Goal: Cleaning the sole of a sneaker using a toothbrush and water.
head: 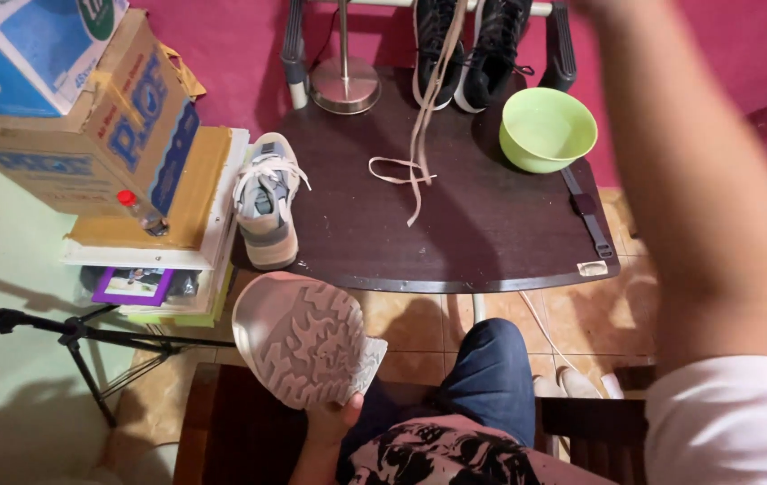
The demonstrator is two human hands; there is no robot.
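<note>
Down low by the person's lap, the left hand (pixel 330 422) holds a grey sneaker (pixel 303 341) by its back end. The fingers are closed around the heel part, and the shoe is tipped up so its bumpy sole faces the camera. Held that way, the top of the shoe points away toward the table, so we cannot see whether it has a lace.

Up and to the right, the right arm (pixel 707 198) is lifted high. It goes out of the top of the picture, so the right hand cannot be seen. I cannot tell if it is open or closed, or if it holds anything. A long cream shoelace (pixel 419 135) hangs down from the top edge of the picture. Its lower end lies in a loose loop on the dark table (pixel 482 233). It hangs straight, as if something above holds it up, but what holds it is out of view.

Just past the held shoe, a second grey sneaker (pixel 267 202) stands the right way up on the left edge of the table, with its own white laces in place. It looks like the partner of the one in the hand.

Farther back are a green bowl (pixel 548 128), the round metal base of a lamp (pixel 344 85), and a pair of black shoes (pixel 469 49) near the pink wall. Cardboard boxes (pixel 87 108) are stacked on the left, with a black tripod (pixel 69 337) below them.
</note>
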